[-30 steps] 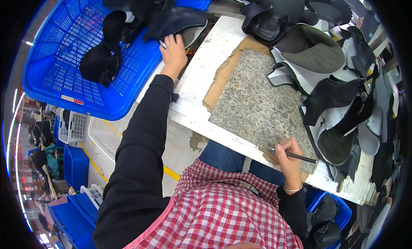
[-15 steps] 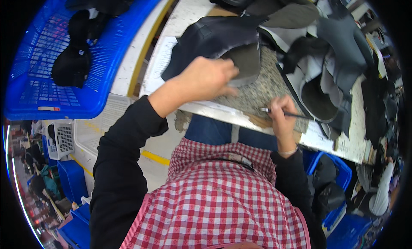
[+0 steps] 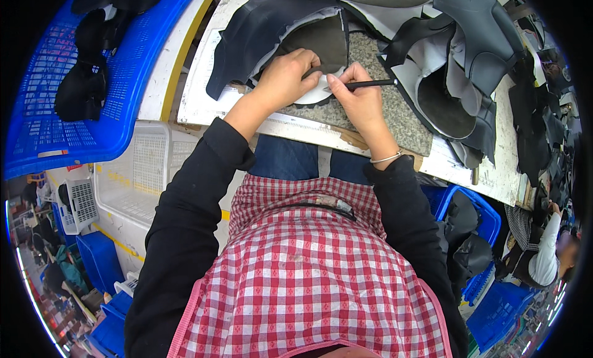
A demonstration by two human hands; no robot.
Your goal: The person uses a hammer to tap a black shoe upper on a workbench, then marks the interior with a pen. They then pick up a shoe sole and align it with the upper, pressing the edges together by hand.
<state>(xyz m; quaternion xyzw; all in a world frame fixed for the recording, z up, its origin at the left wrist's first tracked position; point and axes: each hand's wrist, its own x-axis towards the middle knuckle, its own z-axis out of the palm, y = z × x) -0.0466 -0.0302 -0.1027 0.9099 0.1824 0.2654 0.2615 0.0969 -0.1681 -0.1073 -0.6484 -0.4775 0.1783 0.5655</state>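
Note:
On the worktable lies a black leather piece (image 3: 247, 33) with a white lining edge and a dark grey inner face, apparently a shoe or boot upper. My left hand (image 3: 287, 79) has its fingers bent and closed on the near edge of this piece, where white lining (image 3: 314, 96) shows below the fingertips. Close beside it, my right hand (image 3: 361, 101) pinches the same white edge with a slim black pen (image 3: 374, 83) lying in its grip. The pen's body points to the right, and its tip sits by the white edge between both hands.
A speckled stone slab (image 3: 395, 114) lies beneath the work on the white table (image 3: 503, 148). More black leather pieces (image 3: 479, 37) with grey linings are heaped at the right. A blue basket (image 3: 117, 126) stands left; another blue basket (image 3: 491, 219) is below the table's right side.
My right hand has moved left and up to meet my left hand, bringing the pen along. My left hand has come down onto the leather piece's edge, folding its white lining into sight.

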